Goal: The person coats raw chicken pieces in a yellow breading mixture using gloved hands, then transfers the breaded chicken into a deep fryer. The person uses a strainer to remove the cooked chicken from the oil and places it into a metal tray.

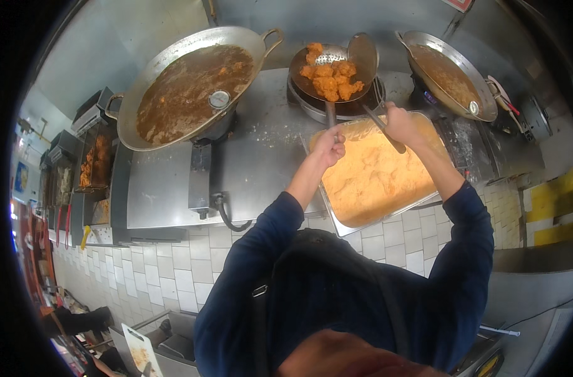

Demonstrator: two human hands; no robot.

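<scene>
My left hand (331,147) grips the handle of a round perforated metal strainer (330,57). Several pieces of orange-brown fried chicken (332,79) lie in its bowl. My right hand (402,125) is closed around a long metal handle (384,127). A dark oval metal utensil head (363,53) leans over the strainer's right edge; whether it joins that handle is unclear. Beneath the strainer stands a dark round pan (310,108), partly hidden. Under both forearms lies a rectangular metal tray (341,231) of orange-yellow breading flour (371,179).
A large wok of bubbling oil (187,89) with a dial thermometer (219,99) stands left. Another oil wok (449,75) sits right over a blue flame. Fryer baskets (95,160) line the far left. Behind me are a white cutting board (141,351) and another person's dark-clothed leg (81,323).
</scene>
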